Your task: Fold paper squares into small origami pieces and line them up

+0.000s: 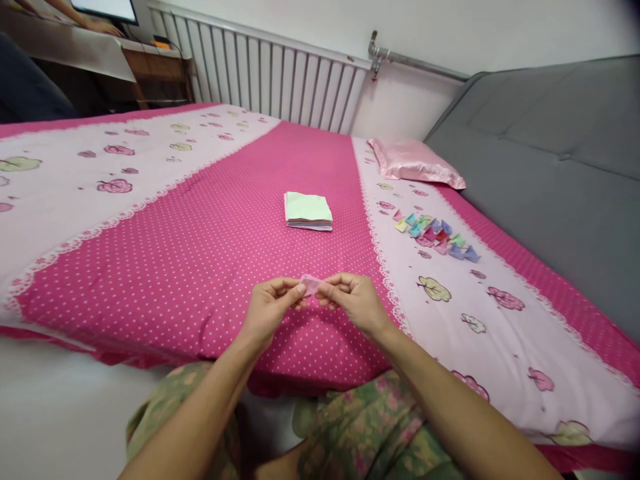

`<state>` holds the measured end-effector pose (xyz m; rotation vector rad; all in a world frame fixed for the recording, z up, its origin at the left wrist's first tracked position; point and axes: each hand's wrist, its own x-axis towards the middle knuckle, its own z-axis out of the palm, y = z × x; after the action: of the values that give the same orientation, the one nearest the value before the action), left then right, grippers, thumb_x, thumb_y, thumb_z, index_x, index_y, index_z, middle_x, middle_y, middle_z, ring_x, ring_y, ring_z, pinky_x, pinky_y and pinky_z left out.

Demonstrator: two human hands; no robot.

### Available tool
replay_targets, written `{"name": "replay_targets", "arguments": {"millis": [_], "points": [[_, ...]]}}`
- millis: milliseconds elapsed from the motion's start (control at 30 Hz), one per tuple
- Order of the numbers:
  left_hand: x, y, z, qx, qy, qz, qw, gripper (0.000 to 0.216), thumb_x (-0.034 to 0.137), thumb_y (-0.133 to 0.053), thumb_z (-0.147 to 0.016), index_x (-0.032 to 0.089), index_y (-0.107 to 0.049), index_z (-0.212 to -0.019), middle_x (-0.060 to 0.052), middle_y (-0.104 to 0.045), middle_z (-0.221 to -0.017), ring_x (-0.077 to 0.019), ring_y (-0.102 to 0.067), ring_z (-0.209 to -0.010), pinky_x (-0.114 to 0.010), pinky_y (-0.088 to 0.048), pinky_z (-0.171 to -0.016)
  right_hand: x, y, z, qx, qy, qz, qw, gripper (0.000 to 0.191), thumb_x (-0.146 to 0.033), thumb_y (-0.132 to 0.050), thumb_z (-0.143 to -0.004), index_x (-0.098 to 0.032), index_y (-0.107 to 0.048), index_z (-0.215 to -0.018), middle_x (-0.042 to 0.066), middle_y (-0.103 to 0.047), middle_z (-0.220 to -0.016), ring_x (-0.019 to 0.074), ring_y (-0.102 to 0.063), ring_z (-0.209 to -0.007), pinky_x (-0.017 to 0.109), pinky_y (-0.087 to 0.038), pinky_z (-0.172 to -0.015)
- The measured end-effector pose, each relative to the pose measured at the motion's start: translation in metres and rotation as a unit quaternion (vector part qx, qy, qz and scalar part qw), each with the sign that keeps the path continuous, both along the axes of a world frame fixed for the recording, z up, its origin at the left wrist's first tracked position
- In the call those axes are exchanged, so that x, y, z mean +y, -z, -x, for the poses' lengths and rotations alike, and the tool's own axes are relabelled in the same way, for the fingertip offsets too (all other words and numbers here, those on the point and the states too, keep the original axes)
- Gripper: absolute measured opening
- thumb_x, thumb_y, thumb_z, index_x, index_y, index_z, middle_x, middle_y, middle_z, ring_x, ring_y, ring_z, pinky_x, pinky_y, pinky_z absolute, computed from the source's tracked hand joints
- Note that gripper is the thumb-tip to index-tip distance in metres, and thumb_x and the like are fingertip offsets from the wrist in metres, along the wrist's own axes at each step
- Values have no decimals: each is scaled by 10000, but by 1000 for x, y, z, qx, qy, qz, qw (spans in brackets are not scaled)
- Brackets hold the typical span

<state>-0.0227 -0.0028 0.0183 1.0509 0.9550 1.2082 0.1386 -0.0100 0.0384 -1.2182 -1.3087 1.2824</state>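
Observation:
A small folded piece of pink paper (311, 285) is pinched between my two hands, just above the near edge of the bed. My left hand (274, 303) grips its left end between thumb and fingers. On the opposite end, the thumb and fingers of my right hand (356, 298) are closed. Parts of the paper are hidden under my fingertips. Farther off on the bed lies a stack of square paper sheets (309, 208), pale green on top. Several small folded paper pieces (435, 235) in mixed colours sit in a cluster to the right.
The bed has a pink dotted and floral cover (200, 267). A shiny pink pillow (415, 163) rests against the grey headboard (550, 133). Behind are a white radiator (270, 70) and a pipe (420, 63). At upper left, another person's hand (103, 27) is by a monitor (107, 8).

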Motion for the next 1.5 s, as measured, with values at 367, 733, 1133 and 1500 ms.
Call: {"name": "replay_targets", "arguments": {"millis": [367,733,1133,1500], "points": [[0,1,-4,33,-25,10,999,208,310,-743,-579,147,-700,-702,-19,-660,-574,-93,-531,-478,-207,-423,-487,-1,3,-2,-35,-20,-18,999,269,-389,-667,-674,-124,-622,-687,40,-661,-602,110,-602,-492,218,-462,-497],[-2,1,-3,51,34,-38,997,140,286,-697,-643,150,-673,-620,-25,-654,-593,-107,-553,-542,-215,-420,-543,-2,6,0,-141,-83,-88,983,251,-379,-635,-695,-128,-635,-688,9,-605,-608,93,-507,-507,205,-365,-476],[-6,0,-5,101,23,-101,989,126,284,-679,-657,179,-688,-588,-3,-619,-556,-112,-527,-542,-217,-389,-533,-6,4,4,-85,-122,-27,989,330,-417,-695,-608,-163,-494,-549,-63,-478,-431,54,-397,-385,179,-284,-398],[-5,0,-4,32,43,-52,997,215,340,-634,-709,148,-679,-623,-17,-630,-588,-114,-549,-568,-224,-430,-579,-6,2,8,5,-103,52,993,323,-381,-751,-551,-142,-536,-580,-36,-584,-500,54,-474,-397,171,-337,-415]]}}
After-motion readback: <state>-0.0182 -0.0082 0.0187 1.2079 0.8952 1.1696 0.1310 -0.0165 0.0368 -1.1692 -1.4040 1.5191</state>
